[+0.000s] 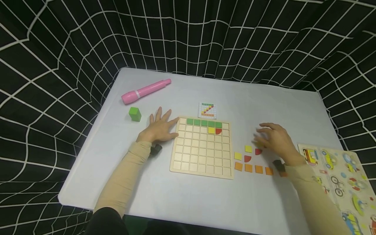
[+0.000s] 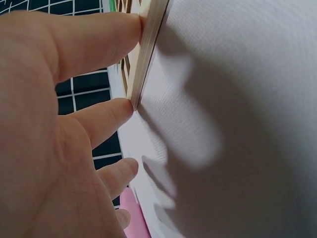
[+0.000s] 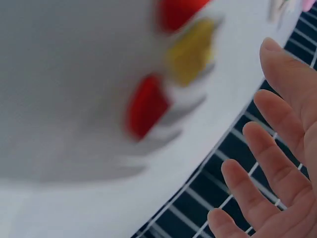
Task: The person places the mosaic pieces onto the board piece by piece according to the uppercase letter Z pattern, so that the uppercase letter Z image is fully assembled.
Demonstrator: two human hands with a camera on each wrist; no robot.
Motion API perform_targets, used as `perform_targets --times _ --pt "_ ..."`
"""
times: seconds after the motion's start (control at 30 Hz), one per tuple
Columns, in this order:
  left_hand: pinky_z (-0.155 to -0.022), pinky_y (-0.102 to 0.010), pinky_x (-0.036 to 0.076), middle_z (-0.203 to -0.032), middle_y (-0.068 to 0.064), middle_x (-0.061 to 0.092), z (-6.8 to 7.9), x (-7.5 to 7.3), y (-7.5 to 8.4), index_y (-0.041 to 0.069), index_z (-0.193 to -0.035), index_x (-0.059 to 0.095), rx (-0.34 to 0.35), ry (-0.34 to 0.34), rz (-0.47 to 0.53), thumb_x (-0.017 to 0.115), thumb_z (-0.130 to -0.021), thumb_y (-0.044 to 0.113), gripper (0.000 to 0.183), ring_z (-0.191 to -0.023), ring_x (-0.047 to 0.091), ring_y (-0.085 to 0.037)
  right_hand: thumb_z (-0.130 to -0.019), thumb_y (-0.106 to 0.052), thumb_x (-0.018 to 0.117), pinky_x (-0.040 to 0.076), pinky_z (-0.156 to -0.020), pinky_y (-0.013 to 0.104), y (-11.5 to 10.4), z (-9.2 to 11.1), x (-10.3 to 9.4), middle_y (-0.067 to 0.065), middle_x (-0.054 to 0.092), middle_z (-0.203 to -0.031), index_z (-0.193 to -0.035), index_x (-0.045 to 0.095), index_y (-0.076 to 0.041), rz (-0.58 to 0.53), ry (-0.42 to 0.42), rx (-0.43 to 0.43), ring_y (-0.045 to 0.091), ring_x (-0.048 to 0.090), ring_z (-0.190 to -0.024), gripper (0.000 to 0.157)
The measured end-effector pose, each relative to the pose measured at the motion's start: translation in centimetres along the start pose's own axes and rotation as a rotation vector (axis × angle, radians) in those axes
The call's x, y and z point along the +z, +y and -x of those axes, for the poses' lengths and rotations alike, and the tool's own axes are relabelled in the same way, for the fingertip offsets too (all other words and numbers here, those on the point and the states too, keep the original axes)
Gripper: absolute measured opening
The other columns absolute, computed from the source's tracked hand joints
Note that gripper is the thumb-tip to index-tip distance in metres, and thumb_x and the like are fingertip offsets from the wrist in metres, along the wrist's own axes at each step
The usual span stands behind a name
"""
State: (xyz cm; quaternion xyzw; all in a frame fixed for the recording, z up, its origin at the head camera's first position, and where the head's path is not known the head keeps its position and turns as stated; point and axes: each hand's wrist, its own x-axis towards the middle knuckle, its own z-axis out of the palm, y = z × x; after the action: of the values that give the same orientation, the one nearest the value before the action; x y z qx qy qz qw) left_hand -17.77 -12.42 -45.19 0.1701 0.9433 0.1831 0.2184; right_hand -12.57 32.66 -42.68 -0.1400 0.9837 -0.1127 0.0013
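Note:
My left hand point(image 1: 158, 129) has its fingers spread, with thumb and index fingertip touching the left edge of a wooden grid board point(image 1: 186, 165); the left wrist view shows both on its rim. Along the board's top row lie several green squares point(image 1: 204, 123), and below them a yellow square point(image 1: 211, 130) beside a red quarter-circle piece point(image 1: 218, 131). Over the loose pieces to the right hovers my right hand point(image 1: 277, 140), fingers apart and nothing held. Under and beside it are loose yellow squares point(image 1: 248, 149) and red quarter-circle pieces point(image 1: 247, 158), blurred in the right wrist view.
Orange squares point(image 1: 248, 168) form a row right of the board. Behind it lies a small pattern card point(image 1: 207, 111). A pink flashlight-like cylinder point(image 1: 151, 88) and a green block point(image 1: 135, 114) are at the left; a picture puzzle board point(image 1: 337, 173) is at the right.

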Motion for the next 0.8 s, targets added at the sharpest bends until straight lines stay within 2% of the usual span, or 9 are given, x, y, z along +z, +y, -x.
perform_targets --times 0.2,0.5,0.8 --pt "-0.124 -0.075 -0.012 -0.177 -0.013 -0.003 0.1 -0.1 -0.1 0.027 -0.165 0.028 0.005 0.004 -0.006 0.058 -0.098 0.051 0.077 -0.159 -0.023 -0.044 -0.089 -0.026 0.08 0.034 -0.114 0.071 2.2 1.6 -0.1 0.028 0.058 -0.141 -0.123 0.071 0.004 0.018 -0.095 0.079 0.05 0.047 -0.132 0.046" --pt "-0.124 -0.074 -0.011 -0.177 -0.013 -0.002 0.1 0.0 -0.2 0.028 -0.165 0.027 0.003 0.003 -0.012 0.058 -0.098 0.052 0.077 -0.159 -0.023 -0.044 -0.087 -0.027 0.082 0.038 -0.111 0.072 3.4 2.9 0.4 0.03 0.06 -0.139 -0.115 0.075 0.0 0.021 -0.091 0.095 0.052 0.05 -0.13 0.04" --pt "-0.124 -0.075 -0.011 -0.177 -0.013 -0.002 -0.1 0.1 -0.2 0.028 -0.165 0.027 0.007 0.006 -0.006 0.058 -0.098 0.051 0.077 -0.159 -0.023 -0.044 -0.088 -0.023 0.081 0.039 -0.11 0.073 3.5 2.9 0.7 0.03 0.059 -0.138 -0.114 0.076 0.001 -0.003 -0.122 0.091 0.053 0.051 -0.129 0.035"
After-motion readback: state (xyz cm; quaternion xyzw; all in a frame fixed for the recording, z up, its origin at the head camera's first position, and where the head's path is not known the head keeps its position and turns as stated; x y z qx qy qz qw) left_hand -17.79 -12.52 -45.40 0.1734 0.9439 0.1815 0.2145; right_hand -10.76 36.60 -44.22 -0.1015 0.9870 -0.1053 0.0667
